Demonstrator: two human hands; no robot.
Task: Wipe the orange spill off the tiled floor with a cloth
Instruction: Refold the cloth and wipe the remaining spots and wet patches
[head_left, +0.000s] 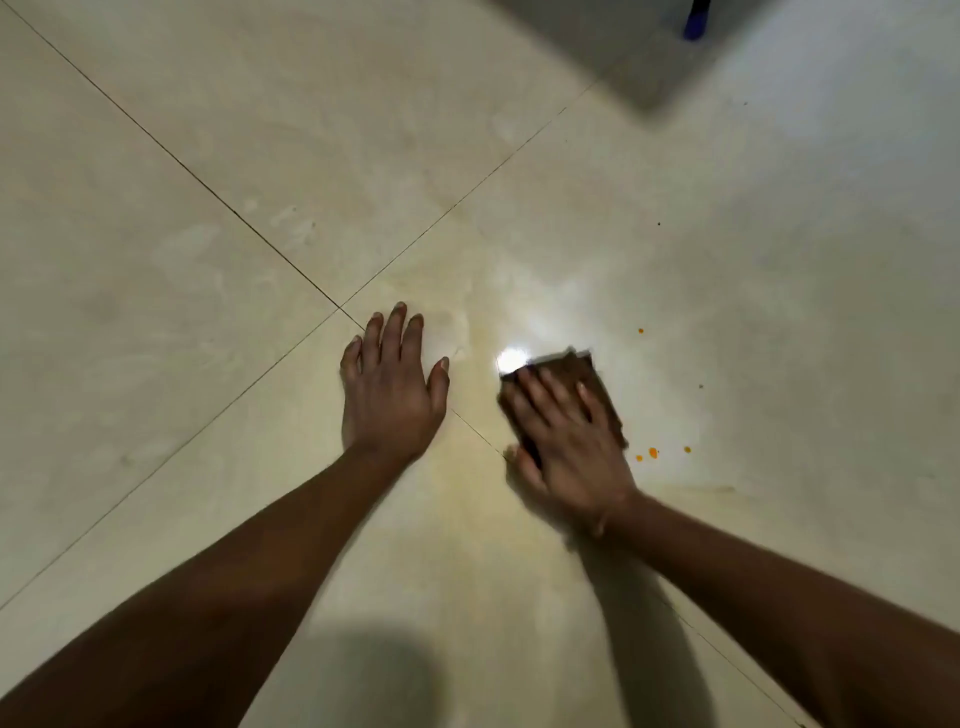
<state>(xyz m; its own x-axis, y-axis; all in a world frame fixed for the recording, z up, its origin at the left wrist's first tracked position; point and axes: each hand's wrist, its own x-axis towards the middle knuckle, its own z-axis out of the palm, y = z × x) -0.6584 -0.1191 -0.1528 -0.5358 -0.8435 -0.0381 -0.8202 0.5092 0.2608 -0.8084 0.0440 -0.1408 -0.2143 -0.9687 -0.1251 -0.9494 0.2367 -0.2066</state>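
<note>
The pale tiled floor (727, 234) fills the view, its grout lines crossing just left of the brown cloth (571, 371). The left hand (387, 395) lies flat on the tile left of the cloth, fingers straight and spread, holding nothing. The right hand (566, 447), blurred, presses flat on the cloth, fingers straight. The folded cloth's long axis runs away from the person. Small orange drops (653, 452) sit just right of it.

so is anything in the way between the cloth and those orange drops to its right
Nothing visible. Only bare tiled floor lies between the cloth under the right hand and the orange drops beside it. The left hand rests flat on the opposite side.
</note>
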